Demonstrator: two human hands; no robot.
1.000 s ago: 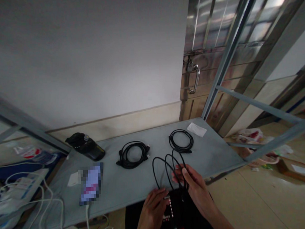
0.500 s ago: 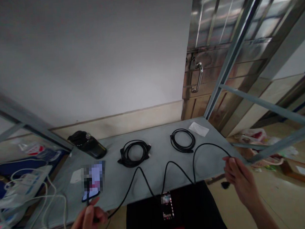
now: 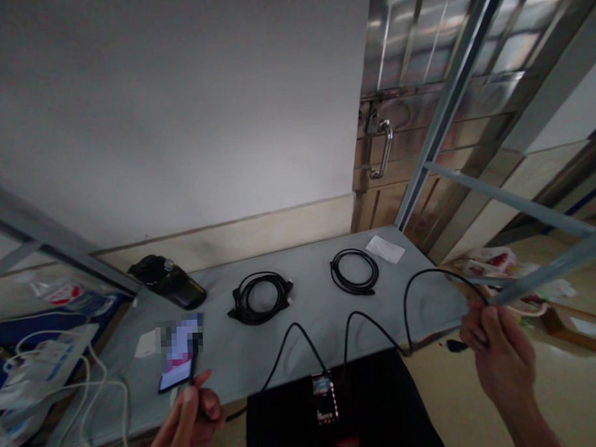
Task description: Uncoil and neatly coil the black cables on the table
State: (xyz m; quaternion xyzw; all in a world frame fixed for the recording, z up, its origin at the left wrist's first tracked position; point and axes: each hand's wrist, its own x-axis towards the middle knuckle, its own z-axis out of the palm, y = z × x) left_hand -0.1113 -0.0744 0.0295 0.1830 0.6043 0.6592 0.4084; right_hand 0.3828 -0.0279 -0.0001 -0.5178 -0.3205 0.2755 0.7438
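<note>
A long black cable (image 3: 365,322) hangs in wavy loops between my two hands, above the front edge of the grey table (image 3: 418,297). My left hand (image 3: 190,423), low at the front left, is closed in a pinch on one end of it. Off the table's right edge, my right hand (image 3: 501,356) grips the other end, fingers closed, with the black plug (image 3: 457,345) dangling just left of it. Two coiled black cables lie on the table further back: one in the middle (image 3: 259,298) and one to its right (image 3: 354,272).
A phone (image 3: 179,351) lies on the table's left part, with a black device (image 3: 168,283) behind it and a white paper slip (image 3: 385,249) at the back right corner. White cables (image 3: 64,381) hang at the far left. Metal frame bars (image 3: 502,203) cross at right. Another small phone (image 3: 324,398) sits below.
The cable was bunched in loops between both hands a second ago. My hands have since pulled apart, left hand to the left, right hand to the right, stretching the cable out.
</note>
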